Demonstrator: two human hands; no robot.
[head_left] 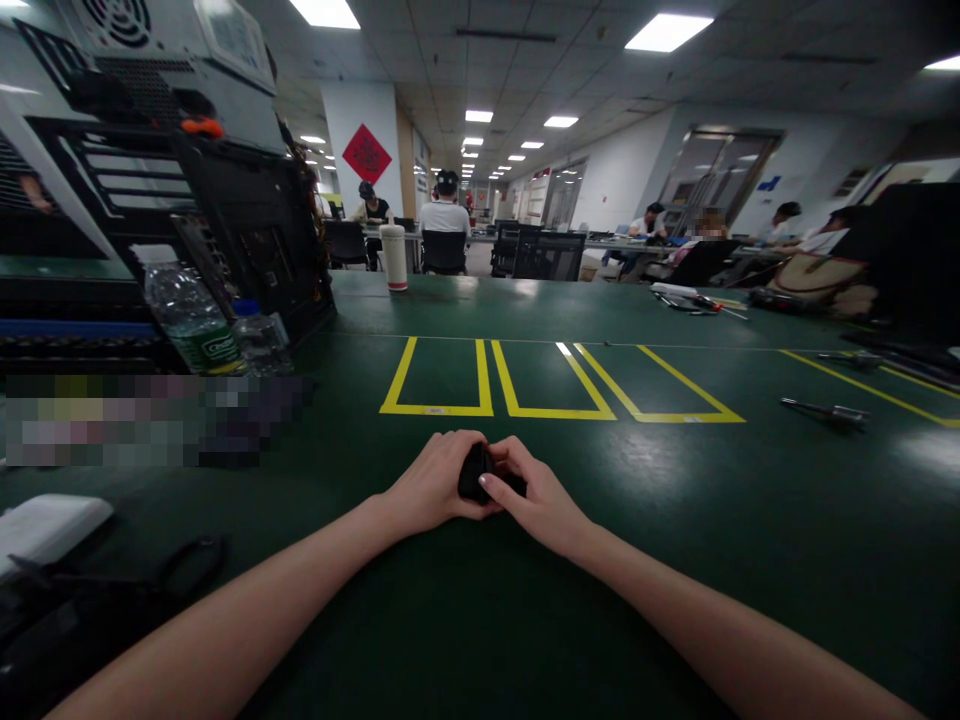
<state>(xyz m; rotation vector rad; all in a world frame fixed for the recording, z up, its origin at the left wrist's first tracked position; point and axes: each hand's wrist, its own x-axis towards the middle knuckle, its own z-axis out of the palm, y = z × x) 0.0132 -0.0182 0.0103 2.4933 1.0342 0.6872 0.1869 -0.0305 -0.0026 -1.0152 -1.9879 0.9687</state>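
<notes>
Both hands meet just in front of the yellow taped outlines, around a small black object [472,476] whose kind I cannot make out. My left hand [427,488] wraps it from the left, thumb low and fingers over the top. From the right, my right hand [546,503] pinches it, with the thumb across its near face and bent fingers behind. A dark part of it shows under the right palm. The hands hide much of its shape. Beneath them lies the dark green tabletop [480,620].
Yellow tape outlines [436,410] mark the table ahead. A clear bottle [187,310] and open computer case [255,220] stand left, near a white device [52,525]. A white cup [393,258] stands farther back. A metal tool [829,412] lies right. People sit beyond.
</notes>
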